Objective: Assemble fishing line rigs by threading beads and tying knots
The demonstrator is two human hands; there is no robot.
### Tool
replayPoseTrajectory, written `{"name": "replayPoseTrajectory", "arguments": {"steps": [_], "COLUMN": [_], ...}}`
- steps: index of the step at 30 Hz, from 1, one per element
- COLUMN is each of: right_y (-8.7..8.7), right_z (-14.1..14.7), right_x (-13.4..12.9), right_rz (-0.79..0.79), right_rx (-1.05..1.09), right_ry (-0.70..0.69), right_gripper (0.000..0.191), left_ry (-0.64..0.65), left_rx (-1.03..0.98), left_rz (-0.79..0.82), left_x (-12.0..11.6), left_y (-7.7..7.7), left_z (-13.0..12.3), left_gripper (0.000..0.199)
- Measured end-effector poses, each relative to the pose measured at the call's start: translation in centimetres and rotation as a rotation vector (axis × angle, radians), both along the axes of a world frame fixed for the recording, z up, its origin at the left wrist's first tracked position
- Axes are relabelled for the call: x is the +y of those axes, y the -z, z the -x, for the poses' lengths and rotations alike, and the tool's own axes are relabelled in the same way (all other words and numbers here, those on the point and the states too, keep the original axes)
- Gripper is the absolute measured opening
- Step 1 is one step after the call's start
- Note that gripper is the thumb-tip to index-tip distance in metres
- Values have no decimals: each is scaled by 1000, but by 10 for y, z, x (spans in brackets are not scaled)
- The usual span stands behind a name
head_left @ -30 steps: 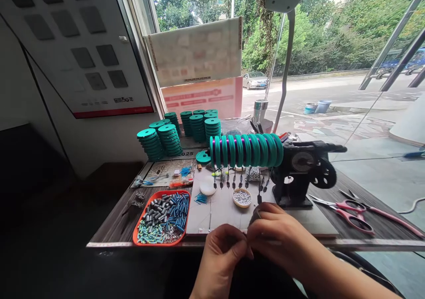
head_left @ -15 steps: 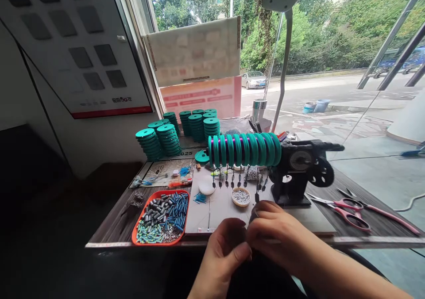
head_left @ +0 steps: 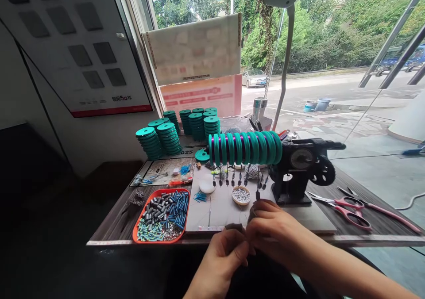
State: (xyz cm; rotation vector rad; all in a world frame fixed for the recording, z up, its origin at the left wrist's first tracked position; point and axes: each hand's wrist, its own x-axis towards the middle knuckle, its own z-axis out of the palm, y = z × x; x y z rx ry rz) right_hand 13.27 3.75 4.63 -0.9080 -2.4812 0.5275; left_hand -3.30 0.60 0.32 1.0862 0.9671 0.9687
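Observation:
My left hand (head_left: pixel 223 257) is closed, its thumb and fingertips pinched together close against the right hand, below the table's front edge. My right hand (head_left: pixel 274 228) is closed too, with curled fingers touching a dark weight (head_left: pixel 257 195) that hangs from the row of green spools (head_left: pixel 245 148). What either pinch holds is too fine or hidden to make out. The spools sit side by side on a black winding machine (head_left: pixel 295 166), with several small dark weights and fittings hanging below on lines. A round dish of white beads (head_left: pixel 241 195) stands just beyond my hands.
An orange tray (head_left: pixel 134 233) of grey weights, blue springs and small parts lies left. Stacks of green spools (head_left: pixel 166 137) stand behind. Pink-handled scissors (head_left: pixel 353 217) and pliers (head_left: pixel 395 219) lie right. A white dish (head_left: pixel 207 184) and thin needle-like tool (head_left: pixel 210 210) are on the board.
My left hand's fingers have drawn in toward its thumb, and the hand sits slightly lower. The right hand stays nearly in place. The view has shifted a little.

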Motion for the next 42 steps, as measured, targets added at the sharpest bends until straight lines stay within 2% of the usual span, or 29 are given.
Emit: {"name": "replayPoseTrajectory", "arguments": {"steps": [6, 8, 11, 14, 19, 22, 26, 30, 33, 37, 42], "right_y": [10, 16, 26, 33, 43, 48, 49, 51, 53, 54, 51], "right_z": [2, -1, -9, -12, 3, 12, 16, 16, 16, 15, 13], "right_x": [2, -1, -11, -23, -32, -30, -27, -27, -27, -25, -23], "right_rz": [-32, -90, -84, 146, 645, 787, 846, 1037, 1127, 1128, 1113], "right_rx": [33, 90, 250, 375, 629, 723, 756, 887, 949, 920, 897], "right_ry": [1, 71, 241, 333, 360, 376, 323, 213, 152, 88, 82], "right_gripper": [17, 8, 14, 9, 23, 28, 30, 28, 28, 28, 27], "left_ry": [-84, -109, -134, -181, -327, -334, -312, -260, -282, -283, -197], "left_rx": [-117, -196, -328, -392, -367, -293, -165, -115, -103, -137, -132], "left_rz": [88, 148, 254, 312, 307, 264, 181, 126, 93, 160, 157], "left_x": [-4, -5, -8, -10, -14, -15, -18, -23, -25, -24, -22], "left_y": [9, 11, 14, 20, 30, 30, 23, 18, 18, 25, 27], "left_z": [-2, -4, -8, -11, -16, -17, -16, -14, -12, -7, -4], "left_gripper": [32, 31, 29, 27, 29, 34, 32, 34, 31, 33, 33]}}
